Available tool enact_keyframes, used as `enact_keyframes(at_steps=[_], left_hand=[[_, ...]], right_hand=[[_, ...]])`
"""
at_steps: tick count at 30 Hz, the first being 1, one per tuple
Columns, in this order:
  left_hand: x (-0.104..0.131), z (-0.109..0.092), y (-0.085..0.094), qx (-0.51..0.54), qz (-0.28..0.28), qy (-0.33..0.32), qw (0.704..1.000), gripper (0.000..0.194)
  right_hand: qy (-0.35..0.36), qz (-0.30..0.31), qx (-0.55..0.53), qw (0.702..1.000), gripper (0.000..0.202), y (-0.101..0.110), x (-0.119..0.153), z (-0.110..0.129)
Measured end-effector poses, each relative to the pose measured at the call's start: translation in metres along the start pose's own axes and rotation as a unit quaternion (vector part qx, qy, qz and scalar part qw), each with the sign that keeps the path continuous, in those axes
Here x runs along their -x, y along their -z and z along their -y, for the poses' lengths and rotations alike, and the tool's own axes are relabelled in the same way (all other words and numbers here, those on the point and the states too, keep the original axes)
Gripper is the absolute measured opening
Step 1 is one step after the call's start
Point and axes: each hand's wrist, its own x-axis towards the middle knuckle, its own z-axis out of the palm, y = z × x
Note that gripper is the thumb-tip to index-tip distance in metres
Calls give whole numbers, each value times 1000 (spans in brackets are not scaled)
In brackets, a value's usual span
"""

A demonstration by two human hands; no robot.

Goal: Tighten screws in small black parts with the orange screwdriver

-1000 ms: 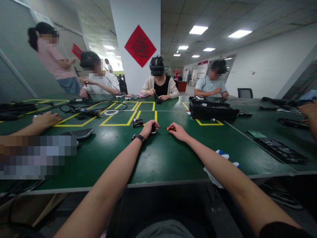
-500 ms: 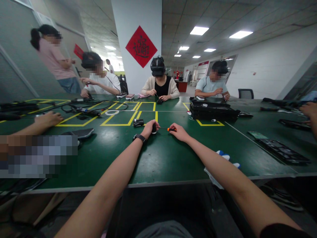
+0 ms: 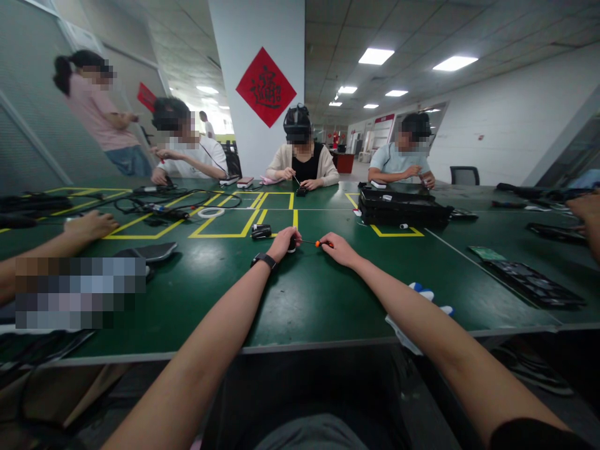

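My left hand [image 3: 284, 244], with a dark watch on its wrist, is closed around a small black object [image 3: 292, 244] mostly hidden by the fingers. My right hand [image 3: 338, 249] grips the orange and black handle of a screwdriver [image 3: 319, 244]. Its thin shaft points left, with the tip end at the small object; whether it touches cannot be seen. Just left of my left hand a black cylindrical part [image 3: 261, 231] lies on the green table [image 3: 300, 306].
A black casing [image 3: 403, 207] stands beyond my right hand, with a circuit-board panel [image 3: 525, 275] farther right. Blue-and-white gloves [image 3: 422, 291] lie beside my right forearm. Cables [image 3: 173, 209] spread at the left. Several people are around the table; a co-worker's hand [image 3: 96, 225] rests left.
The whole view has shifted very slightly. Both hands keep their hold and nearly the same place.
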Motion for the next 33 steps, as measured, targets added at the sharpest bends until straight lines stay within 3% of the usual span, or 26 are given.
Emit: enact_keyframes(at_steps=[11,19,26,33], left_hand=[[-1,-1,0,-25,-17,-42,999,35],[-2,0,0,-9,-19,-36,999,33],[-1,-2,-1,7,-12,-25,1000,36],[-1,-1,-1,28,-23,-20,999,36]], right_hand=[[-12,14,-20,1000,20,-3,-3,-7],[0,16,-62,998,21,-2,2,-1],[-28,24,-18,999,23,-3,-3,-4],[-48,27,-45,997,18,-1,-2,-4]])
